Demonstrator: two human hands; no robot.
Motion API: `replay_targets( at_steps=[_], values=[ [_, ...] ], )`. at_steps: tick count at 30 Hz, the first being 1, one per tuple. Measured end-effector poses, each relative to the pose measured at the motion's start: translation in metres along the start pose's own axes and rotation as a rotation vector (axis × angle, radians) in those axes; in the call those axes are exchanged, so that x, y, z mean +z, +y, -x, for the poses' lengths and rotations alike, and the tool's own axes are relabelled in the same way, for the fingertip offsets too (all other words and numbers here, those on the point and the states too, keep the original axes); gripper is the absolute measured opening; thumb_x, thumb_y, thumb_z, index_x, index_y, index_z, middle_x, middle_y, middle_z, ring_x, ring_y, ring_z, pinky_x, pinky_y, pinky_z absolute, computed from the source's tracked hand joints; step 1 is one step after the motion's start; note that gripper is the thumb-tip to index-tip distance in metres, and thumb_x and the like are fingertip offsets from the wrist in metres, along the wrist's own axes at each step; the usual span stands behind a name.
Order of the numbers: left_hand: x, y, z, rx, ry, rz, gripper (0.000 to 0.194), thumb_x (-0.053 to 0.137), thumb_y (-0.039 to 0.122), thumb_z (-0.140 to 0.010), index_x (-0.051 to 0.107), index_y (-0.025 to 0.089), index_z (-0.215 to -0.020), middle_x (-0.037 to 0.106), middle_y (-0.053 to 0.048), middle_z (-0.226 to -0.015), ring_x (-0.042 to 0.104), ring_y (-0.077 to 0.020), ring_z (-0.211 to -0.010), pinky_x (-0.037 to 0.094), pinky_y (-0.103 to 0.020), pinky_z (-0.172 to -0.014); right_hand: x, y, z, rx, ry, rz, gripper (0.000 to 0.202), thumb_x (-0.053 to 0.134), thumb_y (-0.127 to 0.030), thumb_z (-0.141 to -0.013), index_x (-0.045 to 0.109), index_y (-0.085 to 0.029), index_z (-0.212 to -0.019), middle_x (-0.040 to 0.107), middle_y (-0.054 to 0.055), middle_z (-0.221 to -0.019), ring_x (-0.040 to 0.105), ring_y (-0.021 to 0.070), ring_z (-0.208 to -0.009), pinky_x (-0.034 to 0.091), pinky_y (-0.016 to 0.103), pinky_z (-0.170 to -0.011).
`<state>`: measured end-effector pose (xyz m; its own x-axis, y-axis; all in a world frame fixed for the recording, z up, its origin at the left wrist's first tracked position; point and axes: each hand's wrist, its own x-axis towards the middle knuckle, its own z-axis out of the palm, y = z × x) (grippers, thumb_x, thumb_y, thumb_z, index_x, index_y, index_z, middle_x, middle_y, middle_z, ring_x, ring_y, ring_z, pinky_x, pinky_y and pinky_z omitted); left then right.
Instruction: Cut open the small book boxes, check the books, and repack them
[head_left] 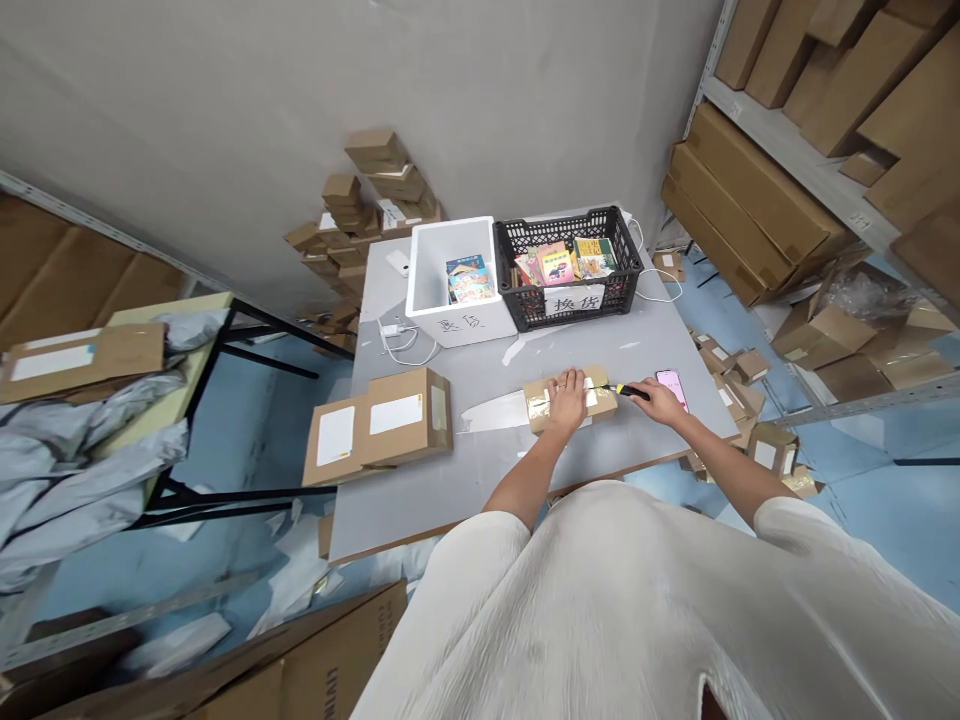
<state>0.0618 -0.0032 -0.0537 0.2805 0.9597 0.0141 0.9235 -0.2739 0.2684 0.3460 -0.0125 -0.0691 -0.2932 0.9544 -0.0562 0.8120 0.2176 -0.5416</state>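
A small cardboard box [537, 396] with shiny tape lies on the grey table [405, 520] in front of me. My left hand [568, 402] rests on top of the box, fingers laid across it and pressing it to the table. My right hand [661, 402] is closed around the black handle of a utility knife [634, 392] with a yellow part near its front. The knife's tip is at the right part of the box top, close to a white label. Beside my right hand lies a phone [670, 386] with a lit pink screen.
At the back stand a white foam box [450, 240] and a black plastic crate [517, 300], both with books. Two cardboard boxes [397, 420] sit on the left. Shelves [817, 140] with cartons rise on the right; parcels [82, 360] cover a left-hand table. Boxes crowd the floor.
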Motion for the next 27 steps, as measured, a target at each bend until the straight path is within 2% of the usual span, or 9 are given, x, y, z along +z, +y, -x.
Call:
replay_targets(
  at_steps=[4,9,17,27],
  values=[
    [0.000,0.000,0.001,-0.002,-0.001,-0.005,0.058,0.026,0.030,-0.112,0.048,0.018,-0.164,0.049,-0.018,-0.171,0.041,-0.0325,-0.160,0.029,-0.057,-0.127,-0.004,0.002,-0.007,-0.043,-0.027,0.013,0.043,0.056,-0.044,-0.109,0.073,-0.029,-0.146,0.075,0.011,-0.121,0.072,0.0290,-0.107,0.056,0.038,-0.093],
    [-0.001,0.001,0.001,0.000,-0.006,-0.025,0.057,0.026,0.029,-0.112,0.050,0.018,-0.162,0.050,-0.018,-0.170,0.042,-0.0322,-0.160,0.029,-0.058,-0.128,-0.010,0.017,-0.016,-0.104,-0.032,0.094,0.044,0.060,-0.042,-0.107,0.074,-0.027,-0.146,0.074,0.013,-0.124,0.071,0.0301,-0.106,0.055,0.040,-0.096],
    [-0.001,0.002,0.001,-0.018,-0.010,-0.039,0.055,0.028,0.028,-0.111,0.053,0.019,-0.160,0.049,-0.018,-0.171,0.042,-0.0321,-0.160,0.028,-0.058,-0.130,0.002,0.016,-0.016,-0.121,-0.008,-0.021,0.046,0.058,-0.045,-0.108,0.071,-0.028,-0.148,0.073,0.012,-0.124,0.071,0.0295,-0.109,0.057,0.040,-0.097],
    [-0.001,0.002,0.003,-0.035,-0.056,0.006,0.065,0.039,0.029,-0.108,0.037,0.022,-0.172,0.043,-0.016,-0.176,0.033,-0.0331,-0.167,0.020,-0.060,-0.135,-0.019,0.031,-0.026,-0.071,-0.038,0.035,0.045,0.067,-0.042,-0.100,0.075,-0.024,-0.141,0.075,0.015,-0.129,0.067,0.0371,-0.121,0.052,0.049,-0.108]
  ],
)
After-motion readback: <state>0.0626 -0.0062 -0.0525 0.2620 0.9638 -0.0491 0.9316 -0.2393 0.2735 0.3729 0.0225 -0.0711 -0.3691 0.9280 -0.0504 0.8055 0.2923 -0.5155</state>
